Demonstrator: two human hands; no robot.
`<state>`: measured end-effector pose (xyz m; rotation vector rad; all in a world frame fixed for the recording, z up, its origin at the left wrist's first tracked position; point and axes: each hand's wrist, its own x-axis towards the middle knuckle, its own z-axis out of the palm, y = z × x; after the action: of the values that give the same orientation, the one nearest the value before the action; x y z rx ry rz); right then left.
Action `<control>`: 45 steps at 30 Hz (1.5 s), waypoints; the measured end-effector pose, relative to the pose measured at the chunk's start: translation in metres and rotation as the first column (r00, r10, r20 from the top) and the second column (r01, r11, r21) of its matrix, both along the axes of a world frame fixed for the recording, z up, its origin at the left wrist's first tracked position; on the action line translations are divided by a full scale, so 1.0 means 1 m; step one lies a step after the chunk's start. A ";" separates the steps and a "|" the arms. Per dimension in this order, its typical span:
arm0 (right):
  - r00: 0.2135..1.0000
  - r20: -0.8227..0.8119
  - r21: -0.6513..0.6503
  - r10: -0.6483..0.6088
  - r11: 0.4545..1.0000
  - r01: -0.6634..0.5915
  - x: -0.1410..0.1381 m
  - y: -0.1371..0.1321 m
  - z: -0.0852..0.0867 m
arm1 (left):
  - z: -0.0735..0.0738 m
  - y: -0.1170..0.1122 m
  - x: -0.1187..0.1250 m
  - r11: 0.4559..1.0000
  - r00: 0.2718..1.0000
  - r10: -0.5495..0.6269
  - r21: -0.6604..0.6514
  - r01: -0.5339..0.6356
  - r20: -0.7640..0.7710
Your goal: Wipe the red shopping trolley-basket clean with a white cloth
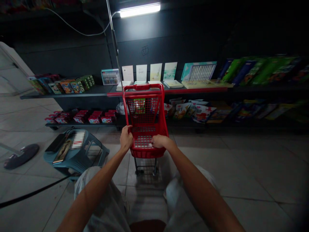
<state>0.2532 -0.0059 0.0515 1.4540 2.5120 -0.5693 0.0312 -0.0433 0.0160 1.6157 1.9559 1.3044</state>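
A small red shopping trolley (145,96) on wheels stands on the tiled floor right in front of me. My left hand (126,138) is closed around the near left rim of its basket. My right hand (159,141) is curled over the near right rim, with something small and pale at its fingertips that I cannot name. A green packet (139,105) shows through the mesh at the far end of the basket. My knees in light trousers are below the arms.
Low dark shelves (79,93) along the back wall hold boxes, booklets and colourful packets. A blue plastic stool (79,154) with dark flat items stands at my left. A fan base (20,155) and a black cable (29,194) lie on the floor at left.
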 end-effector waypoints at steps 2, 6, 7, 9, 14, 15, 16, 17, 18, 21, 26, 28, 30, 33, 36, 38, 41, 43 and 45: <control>0.997 0.023 -0.048 0.077 0.996 -0.076 -0.004 -0.001 0.003 | 0.000 -0.001 -0.001 1.000 1.000 0.003 0.003 -0.003 -0.007; 0.982 -0.047 -0.083 0.182 0.979 -0.185 -0.025 -0.004 0.000 | 0.003 -0.004 0.000 1.000 1.000 0.006 0.008 -0.006 -0.004; 0.979 -0.075 -0.068 0.188 0.979 -0.193 -0.032 -0.004 -0.003 | 0.004 -0.004 0.001 1.000 1.000 0.005 0.005 -0.005 -0.002; 0.975 -0.116 -0.033 0.190 0.980 -0.195 -0.044 -0.005 -0.010 | 0.007 -0.006 0.002 1.000 1.000 0.003 -0.009 -0.003 -0.008; 0.958 -0.199 -0.032 0.207 0.976 -0.217 -0.047 -0.005 -0.013 | 0.010 -0.008 -0.001 0.998 0.999 0.007 -0.059 -0.010 -0.054; 0.954 -0.206 -0.044 0.219 0.971 -0.233 -0.042 -0.005 -0.010 | 0.010 -0.008 -0.003 0.998 0.998 0.006 -0.065 -0.010 -0.061; 0.951 -0.209 -0.054 0.226 0.969 -0.243 -0.035 -0.005 -0.008 | 0.010 -0.008 -0.004 0.998 0.998 0.005 -0.067 -0.009 -0.067; 0.950 -0.209 -0.060 0.232 0.967 -0.249 -0.027 -0.005 -0.005 | 0.010 -0.008 -0.006 0.998 0.997 0.001 -0.067 -0.006 -0.071; 0.949 -0.209 -0.060 0.236 0.965 -0.254 -0.019 -0.005 -0.003 | 0.010 -0.008 -0.008 0.998 0.997 -0.001 -0.065 -0.003 -0.073; 0.934 -0.256 -0.033 0.248 0.964 -0.264 0.006 -0.006 0.003 | 0.010 -0.007 -0.013 0.998 0.997 -0.010 -0.055 0.006 -0.074; 0.894 -0.402 -0.022 0.200 0.974 -0.228 0.036 -0.010 0.008 | 0.005 -0.004 -0.019 0.999 0.996 -0.023 -0.046 0.019 -0.083; 0.875 -0.443 0.004 0.194 0.977 -0.215 0.042 -0.011 0.008 | 0.003 -0.001 -0.022 0.999 0.996 -0.032 -0.045 0.028 -0.088; 0.847 -0.480 0.085 0.227 0.974 -0.212 0.047 -0.013 0.008 | 0.000 0.001 -0.026 0.998 0.994 -0.047 -0.045 0.043 -0.096; 0.830 -0.484 0.221 0.276 0.957 -0.189 0.054 -0.017 0.009 | -0.003 0.006 -0.033 0.996 0.990 -0.080 -0.045 0.075 -0.113; 0.844 -0.472 0.247 0.255 0.957 -0.151 0.063 -0.022 0.009 | -0.006 0.012 -0.040 0.993 0.986 -0.116 -0.036 0.112 -0.122; 0.844 -0.478 0.250 0.244 0.959 -0.136 0.067 -0.024 0.008 | -0.007 0.015 -0.043 0.991 0.982 -0.136 -0.022 0.134 -0.130; 0.845 -0.477 0.280 0.242 0.953 -0.115 0.071 -0.027 0.006 | -0.004 0.013 -0.041 0.987 0.969 -0.161 -0.017 0.161 -0.189; 0.855 -0.457 0.317 0.246 0.943 -0.102 0.071 -0.028 0.005 | 0.001 0.004 -0.035 0.989 0.943 -0.143 -0.001 0.150 -0.300; 0.868 -0.429 0.350 0.251 0.932 -0.096 0.070 -0.030 0.004 | 0.008 -0.010 -0.023 0.987 0.883 -0.121 0.041 0.157 -0.454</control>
<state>0.3235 -0.0360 0.0557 1.2723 3.2106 -0.5543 0.0086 -0.0536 0.0237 2.2148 1.9989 1.0239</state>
